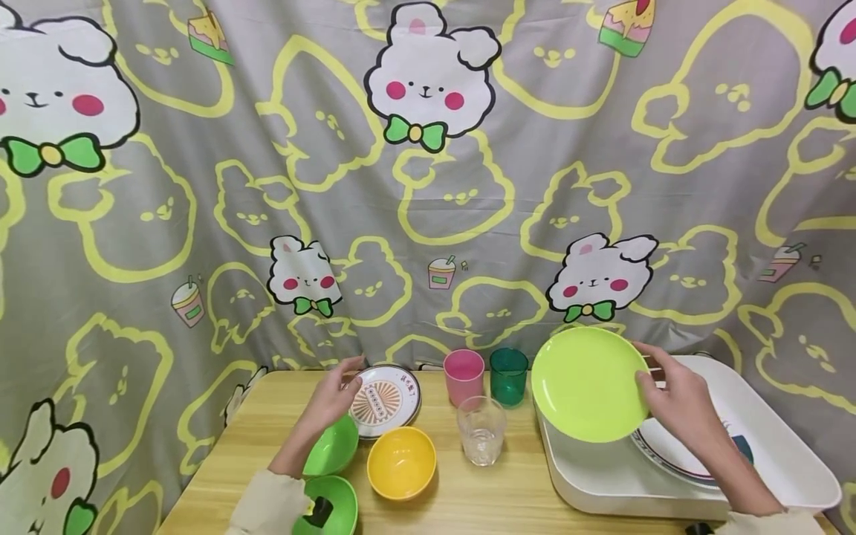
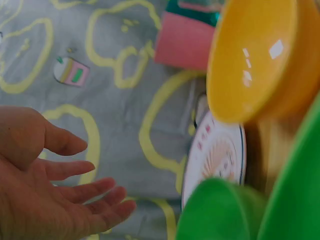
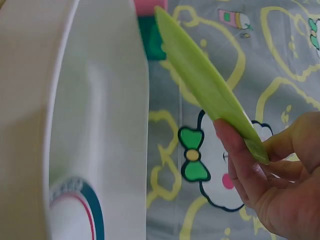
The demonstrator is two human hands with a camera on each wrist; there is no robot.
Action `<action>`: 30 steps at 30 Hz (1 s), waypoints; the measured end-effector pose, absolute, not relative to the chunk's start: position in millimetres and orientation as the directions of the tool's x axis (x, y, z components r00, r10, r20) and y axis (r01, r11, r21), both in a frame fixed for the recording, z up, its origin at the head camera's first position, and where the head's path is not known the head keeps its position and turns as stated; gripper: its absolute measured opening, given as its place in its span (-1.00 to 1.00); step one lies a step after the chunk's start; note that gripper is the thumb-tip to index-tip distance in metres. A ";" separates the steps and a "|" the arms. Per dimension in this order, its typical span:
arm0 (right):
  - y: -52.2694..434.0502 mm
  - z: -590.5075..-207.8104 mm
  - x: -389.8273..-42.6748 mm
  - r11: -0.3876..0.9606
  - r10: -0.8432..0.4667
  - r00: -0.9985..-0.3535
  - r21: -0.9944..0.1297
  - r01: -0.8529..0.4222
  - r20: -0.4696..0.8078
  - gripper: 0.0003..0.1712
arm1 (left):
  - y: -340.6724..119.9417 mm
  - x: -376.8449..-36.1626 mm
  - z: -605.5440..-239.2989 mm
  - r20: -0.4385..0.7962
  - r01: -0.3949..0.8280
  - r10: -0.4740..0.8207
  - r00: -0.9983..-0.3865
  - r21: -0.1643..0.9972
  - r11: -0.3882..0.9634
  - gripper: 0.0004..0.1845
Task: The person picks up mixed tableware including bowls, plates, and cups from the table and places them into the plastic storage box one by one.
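right now i'm pinching the lime-green plate by its rim with my right hand, tilted above the white tray's left end; it's looking light, stiff, slick. my left hand is hovering loose-fingered near the patterned plate.

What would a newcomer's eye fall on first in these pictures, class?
First, the lime green plate, held tilted by the right hand above the white tray at the table's right. Next, the grey curtain with cartoon rabbits filling the background. Then the yellow bowl near the table's middle, with the left hand hovering open by the patterned plate.
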State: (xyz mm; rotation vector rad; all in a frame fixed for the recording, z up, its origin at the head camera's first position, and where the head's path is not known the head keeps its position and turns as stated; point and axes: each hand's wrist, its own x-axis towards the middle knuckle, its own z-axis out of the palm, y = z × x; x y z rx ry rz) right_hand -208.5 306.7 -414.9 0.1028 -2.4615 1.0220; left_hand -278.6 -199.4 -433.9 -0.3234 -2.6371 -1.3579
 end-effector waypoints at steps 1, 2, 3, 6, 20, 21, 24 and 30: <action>310.5 -414.5 -208.1 0.731 0.100 -0.884 -0.636 -0.246 0.457 -0.53 | -202.9 -279.7 -434.4 0.232 0.260 0.125 -0.965 0.766 0.587 -0.52; 314.9 -414.4 -208.3 0.745 0.091 -0.880 -0.619 -0.251 0.467 -0.54 | -205.8 -281.1 -434.8 0.227 0.259 0.131 -0.965 0.751 0.607 -0.52; 319.4 -414.2 -208.3 0.759 0.086 -0.874 -0.599 -0.254 0.479 -0.55 | -208.5 -282.3 -435.5 0.223 0.256 0.133 -0.966 0.732 0.631 -0.52; 333.1 -415.0 -208.8 0.803 0.068 -0.856 -0.537 -0.259 0.513 -0.58 | -214.7 -285.5 -437.4 0.219 0.263 0.153 -0.964 0.683 0.682 -0.51; 392.9 -431.1 -211.6 0.900 -0.018 -0.835 -0.356 -0.254 0.550 -0.64 | -237.2 -300.2 -450.8 0.103 0.185 0.155 -0.983 0.611 0.769 -0.34; 396.1 -432.4 -211.6 0.905 -0.024 -0.836 -0.344 -0.252 0.548 -0.64 | -238.9 -300.8 -452.1 0.097 0.181 0.155 -0.983 0.613 0.769 -0.33; 404.5 -436.0 -211.8 0.915 -0.038 -0.841 -0.320 -0.247 0.539 -0.65 | -242.5 -301.7 -455.1 0.077 0.169 0.156 -0.985 0.626 0.761 -0.32; 416.8 -444.8 -213.0 0.926 -0.043 -0.850 -0.298 -0.231 0.524 -0.65 | -245.3 -308.3 -457.8 0.008 0.115 0.143 -0.990 0.645 0.756 -0.31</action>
